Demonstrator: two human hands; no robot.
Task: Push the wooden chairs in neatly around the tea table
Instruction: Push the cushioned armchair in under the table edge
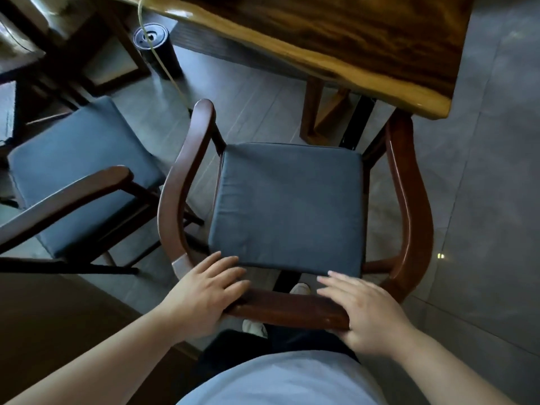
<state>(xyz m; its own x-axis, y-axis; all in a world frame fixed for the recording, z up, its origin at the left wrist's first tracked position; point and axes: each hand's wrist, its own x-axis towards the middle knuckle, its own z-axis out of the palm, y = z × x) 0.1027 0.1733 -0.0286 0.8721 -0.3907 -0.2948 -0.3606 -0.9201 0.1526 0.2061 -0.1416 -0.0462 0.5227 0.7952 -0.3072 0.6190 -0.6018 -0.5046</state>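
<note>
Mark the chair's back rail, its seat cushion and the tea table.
back rail point(287, 309), head view, middle of the top rail between the hands
seat cushion point(287, 206), head view, cushion centre
tea table point(336, 33), head view, bare tabletop

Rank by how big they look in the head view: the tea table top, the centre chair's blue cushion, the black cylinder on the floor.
1. Tea table top, though the frame crops it.
2. Blue cushion of the centre chair; it is nearer the camera, so the margin is unsure.
3. Black cylinder, clearly smallest.
</note>
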